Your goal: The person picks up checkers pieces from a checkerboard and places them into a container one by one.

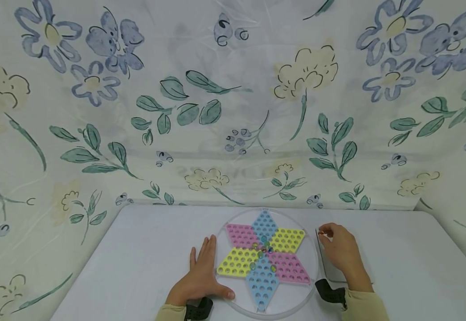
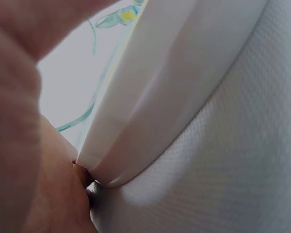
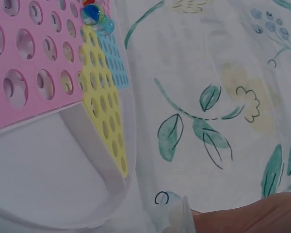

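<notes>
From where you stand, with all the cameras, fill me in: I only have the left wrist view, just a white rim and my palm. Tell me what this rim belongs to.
Observer: A round board with a six-pointed star of pink, yellow and blue holes.
Operator: Report where the right hand is.
Observer: The right hand is off the board's right edge, fingers curled, pinching something small I cannot identify.
Operator: Say whether any pieces are on the board.
Observer: Yes, a few marbles sit near the star's centre.
Operator: Describe the left hand.
Observer: The left hand lies flat on the table, thumb against the rim.
</notes>
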Demonstrator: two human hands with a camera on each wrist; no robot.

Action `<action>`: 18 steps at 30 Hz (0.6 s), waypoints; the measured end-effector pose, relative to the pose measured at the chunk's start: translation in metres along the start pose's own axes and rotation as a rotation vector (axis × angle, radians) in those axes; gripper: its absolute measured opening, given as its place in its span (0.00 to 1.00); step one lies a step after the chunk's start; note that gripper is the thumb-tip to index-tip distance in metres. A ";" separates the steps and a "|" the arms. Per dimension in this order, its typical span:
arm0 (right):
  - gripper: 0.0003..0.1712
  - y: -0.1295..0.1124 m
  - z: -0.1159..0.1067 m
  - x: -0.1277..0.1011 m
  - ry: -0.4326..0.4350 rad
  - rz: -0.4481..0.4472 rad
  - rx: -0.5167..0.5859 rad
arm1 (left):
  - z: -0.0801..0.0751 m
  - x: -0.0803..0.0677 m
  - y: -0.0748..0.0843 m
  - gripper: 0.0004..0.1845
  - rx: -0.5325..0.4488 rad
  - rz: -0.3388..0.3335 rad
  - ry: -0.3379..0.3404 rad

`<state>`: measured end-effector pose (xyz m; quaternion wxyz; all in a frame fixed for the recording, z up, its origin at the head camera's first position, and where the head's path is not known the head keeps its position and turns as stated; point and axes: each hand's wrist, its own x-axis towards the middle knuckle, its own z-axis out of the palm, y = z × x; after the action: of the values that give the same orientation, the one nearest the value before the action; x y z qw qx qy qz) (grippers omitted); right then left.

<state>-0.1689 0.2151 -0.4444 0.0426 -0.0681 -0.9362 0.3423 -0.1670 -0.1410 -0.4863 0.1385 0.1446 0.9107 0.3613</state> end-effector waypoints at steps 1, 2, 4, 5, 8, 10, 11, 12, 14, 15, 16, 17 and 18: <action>0.15 0.000 0.000 0.001 -0.003 0.002 -0.002 | 0.000 0.000 0.000 0.82 -0.003 -0.001 -0.001; 0.15 0.001 0.001 0.001 -0.006 0.005 -0.005 | 0.000 0.000 0.000 0.82 -0.003 -0.001 0.000; 0.15 0.003 0.003 0.003 -0.012 0.009 -0.007 | 0.000 0.000 0.000 0.82 -0.008 -0.002 -0.003; 0.15 0.004 0.004 0.003 -0.014 0.009 -0.005 | 0.000 0.000 0.000 0.82 -0.010 -0.002 -0.003; 0.15 0.007 0.007 0.005 -0.011 -0.001 -0.010 | 0.000 0.000 0.000 0.82 -0.013 -0.005 -0.005; 0.15 0.009 0.009 0.006 -0.005 -0.015 -0.015 | 0.000 0.000 0.000 0.82 -0.018 -0.007 -0.005; 0.15 0.010 0.009 0.006 -0.002 -0.022 -0.019 | 0.000 0.000 0.000 0.82 -0.020 -0.007 -0.004; 0.15 0.011 0.010 0.006 0.000 -0.028 -0.022 | 0.000 0.000 0.000 0.82 -0.022 -0.007 -0.003; 0.15 0.012 0.010 0.007 0.001 -0.036 -0.026 | 0.000 0.000 0.001 0.82 -0.024 -0.008 -0.003; 0.15 0.012 0.010 0.007 0.001 -0.039 -0.026 | 0.000 0.000 0.001 0.82 -0.024 -0.009 -0.003; 0.15 0.012 0.010 0.007 -0.002 -0.038 -0.025 | 0.000 0.000 0.001 0.82 -0.024 -0.009 -0.004; 0.15 0.012 0.010 0.007 -0.004 -0.037 -0.025 | 0.000 0.000 0.001 0.82 -0.024 -0.010 -0.005; 0.16 0.012 0.010 0.007 -0.006 -0.035 -0.023 | 0.000 0.000 0.001 0.82 -0.023 -0.011 -0.006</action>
<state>-0.1757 0.2185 -0.4595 0.0448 -0.0511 -0.9412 0.3308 -0.1669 -0.1403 -0.4852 0.1448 0.1389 0.9068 0.3708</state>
